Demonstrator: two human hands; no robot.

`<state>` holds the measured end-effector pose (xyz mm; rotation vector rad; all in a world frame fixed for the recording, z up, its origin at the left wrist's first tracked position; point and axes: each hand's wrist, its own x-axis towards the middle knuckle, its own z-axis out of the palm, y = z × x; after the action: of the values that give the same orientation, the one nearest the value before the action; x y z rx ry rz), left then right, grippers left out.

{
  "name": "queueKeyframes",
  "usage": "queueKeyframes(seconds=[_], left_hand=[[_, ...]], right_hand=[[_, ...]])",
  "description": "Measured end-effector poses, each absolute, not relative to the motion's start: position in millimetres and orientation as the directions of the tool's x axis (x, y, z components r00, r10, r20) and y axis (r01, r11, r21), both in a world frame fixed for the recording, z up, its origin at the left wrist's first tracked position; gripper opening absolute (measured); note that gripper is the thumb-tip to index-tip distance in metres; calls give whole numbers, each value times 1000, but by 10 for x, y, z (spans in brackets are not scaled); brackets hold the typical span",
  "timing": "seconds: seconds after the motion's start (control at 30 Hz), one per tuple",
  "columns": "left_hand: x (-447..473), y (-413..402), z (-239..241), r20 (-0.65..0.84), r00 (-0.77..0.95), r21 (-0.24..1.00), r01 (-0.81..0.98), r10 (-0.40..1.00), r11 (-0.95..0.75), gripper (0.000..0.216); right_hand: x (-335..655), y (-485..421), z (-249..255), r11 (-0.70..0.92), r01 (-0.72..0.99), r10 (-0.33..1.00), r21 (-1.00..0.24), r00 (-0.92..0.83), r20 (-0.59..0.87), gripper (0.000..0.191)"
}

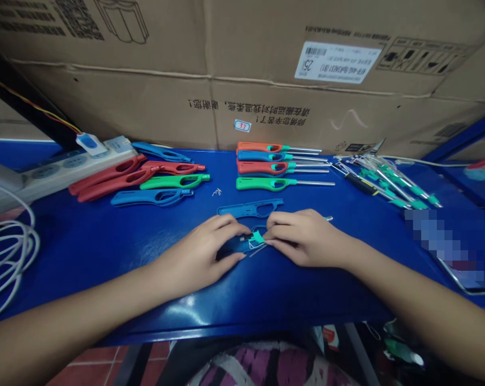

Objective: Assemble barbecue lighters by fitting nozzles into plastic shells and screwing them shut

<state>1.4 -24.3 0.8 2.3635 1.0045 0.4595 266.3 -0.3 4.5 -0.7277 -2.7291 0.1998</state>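
Observation:
My left hand (220, 244) curls round the near end of a blue lighter shell half (238, 246), index finger by a small black part and thumb apart below. My right hand (302, 236) is closed in a pinch at the green part of a lighter insert (257, 237). Thin white wires and a slim metal piece show between the hands. The insert's silvery tip (328, 218) shows past my right knuckles; the rest is hidden by the fingers. Another blue shell half (250, 208) lies just behind both hands.
Assembled lighters (266, 184) with metal tubes lie at the back. Coloured handle shells (154, 197) are at left, beside a power strip (73, 166). Tiny screws (217, 192) lie between. At right are a screwdriver (360, 183) and green-and-metal inserts (398, 182). A cardboard box (146, 102) stands behind.

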Motion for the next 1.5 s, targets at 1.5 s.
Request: queueKeyframes(seconds=[1.5], left_hand=[[-70, -206, 44, 119, 787, 162, 586, 605, -794, 40]], right_hand=[[4474, 977, 106, -377, 896, 855, -233, 434, 284, 28]])
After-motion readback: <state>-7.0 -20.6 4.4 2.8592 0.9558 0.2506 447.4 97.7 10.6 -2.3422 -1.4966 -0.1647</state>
